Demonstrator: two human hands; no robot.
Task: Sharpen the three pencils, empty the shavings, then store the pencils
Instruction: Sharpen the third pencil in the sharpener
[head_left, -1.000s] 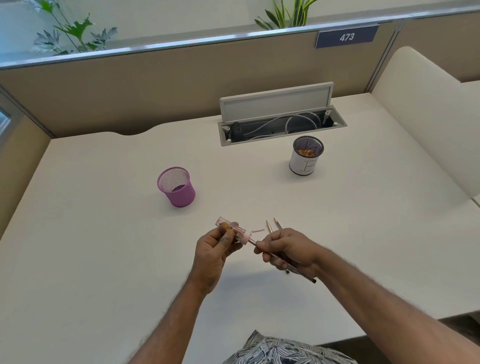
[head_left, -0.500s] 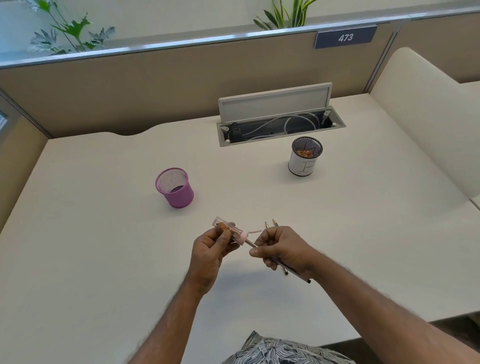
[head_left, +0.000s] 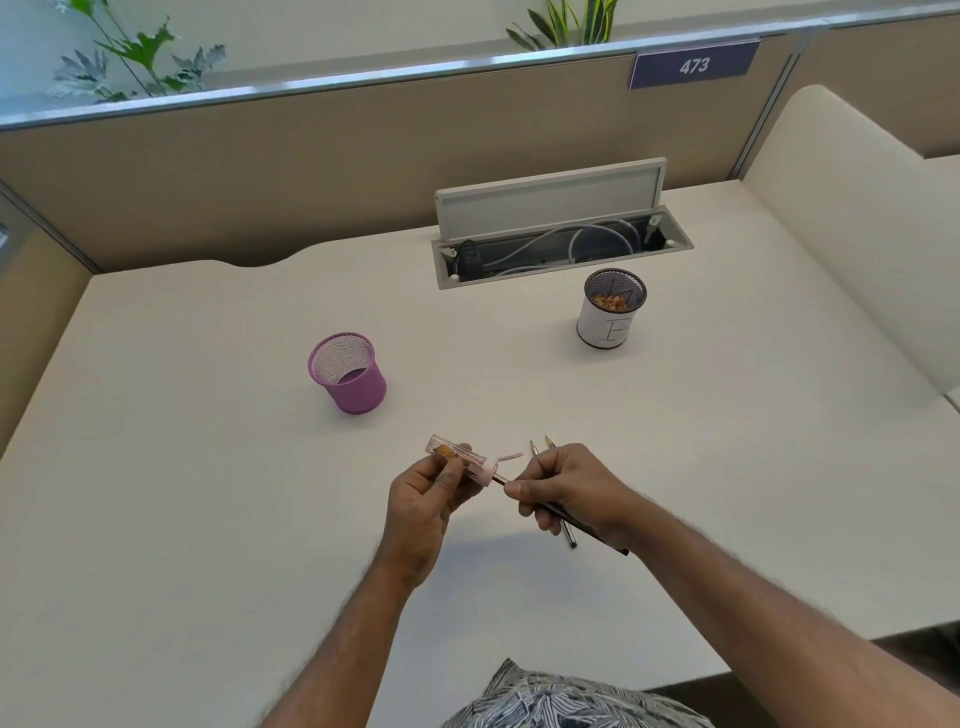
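My left hand (head_left: 426, 493) grips a clear sharpener (head_left: 460, 458) with a pink cap and brown shavings inside. My right hand (head_left: 566, 486) holds a dark pencil (head_left: 500, 479) whose tip sits in the sharpener's pink end. Two more pencils (head_left: 540, 446) lie on the desk under my right hand, their sharpened tips pointing away from me. A thin pink strip (head_left: 509, 457) sticks out beside the sharpener. A purple mesh cup (head_left: 348, 371) stands at the left, with nothing visible inside. A white mesh-topped cup (head_left: 612, 307) at the right holds shavings.
An open cable box (head_left: 561, 244) with white cables is set into the desk's far side. Beige partitions (head_left: 260, 171) bound the back and left. A cream curved panel (head_left: 852, 218) rises at the right. The desk's front edge (head_left: 779, 639) runs near my right forearm.
Both hands stay together at the sharpener. My right hand's fingers have shifted slightly around the pencil. The cups and loose pencils have not moved.
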